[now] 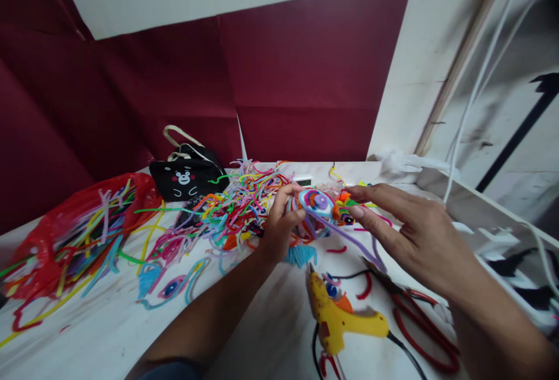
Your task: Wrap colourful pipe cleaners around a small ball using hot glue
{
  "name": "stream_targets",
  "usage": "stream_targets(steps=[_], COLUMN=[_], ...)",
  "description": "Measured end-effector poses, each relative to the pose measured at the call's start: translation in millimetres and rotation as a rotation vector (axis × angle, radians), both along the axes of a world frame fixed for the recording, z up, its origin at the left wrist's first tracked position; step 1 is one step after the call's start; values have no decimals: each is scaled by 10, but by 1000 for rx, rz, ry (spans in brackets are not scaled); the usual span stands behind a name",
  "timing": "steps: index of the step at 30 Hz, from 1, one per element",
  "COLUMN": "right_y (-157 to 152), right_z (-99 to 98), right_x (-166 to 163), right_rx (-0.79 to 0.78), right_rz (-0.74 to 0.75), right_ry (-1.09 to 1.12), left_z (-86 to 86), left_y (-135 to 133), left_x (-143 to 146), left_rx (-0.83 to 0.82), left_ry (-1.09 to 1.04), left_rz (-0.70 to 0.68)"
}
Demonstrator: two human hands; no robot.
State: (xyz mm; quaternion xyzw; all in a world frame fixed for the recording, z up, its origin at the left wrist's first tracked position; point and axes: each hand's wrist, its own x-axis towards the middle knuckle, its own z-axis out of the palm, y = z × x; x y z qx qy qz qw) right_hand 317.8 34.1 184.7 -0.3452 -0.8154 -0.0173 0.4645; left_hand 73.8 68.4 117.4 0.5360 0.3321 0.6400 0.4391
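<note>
My left hand (279,223) is wrapped round the side of a ball (321,226) covered in coloured pipe cleaners. A striped disc with a lilac knob shows on the ball's top. A purple pipe cleaner (356,241) trails from it to the right. My right hand (410,223) reaches in from the right, fingers stretched out and thumb apart. Its fingertips are near a small orange and green piece (347,205) beside the ball; whether they touch it I cannot tell. Below lie a yellow glue gun (338,316) and red-handled scissors (410,301).
A tangled heap of pipe cleaners (236,205) spreads behind my left hand. A red plastic bag (48,246) of pipe cleaners and a black pouch (187,176) are at the left. A blue yarn tuft (301,255) lies below the ball. The glue gun's black cord (406,351) runs toward me.
</note>
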Motion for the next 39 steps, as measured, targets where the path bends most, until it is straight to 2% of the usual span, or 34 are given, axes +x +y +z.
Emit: stream_targets(steps=[7, 18, 21, 26, 32, 39], right_y=[54, 53, 50, 45, 45, 45], right_z=[-67, -60, -88, -162, -314, -319], right_x=[39, 32, 18, -36, -93, -101], right_rx=[-11, -39, -42, -38, 20, -4], right_rz=[18, 28, 9, 60, 3, 12], right_ry=[-37, -94, -107, -175, -161, -179], left_z=[6, -9, -23, -19, -40, -69], left_y=[4, -19, -35, -48, -60, -60], left_x=[17, 43, 54, 65, 83, 87], left_rx=[-29, -43, -43, -18, -9, -7], left_ry=[-40, -18, -5, 38, 46, 37], left_rz=[-6, -5, -21, -37, -74, -86])
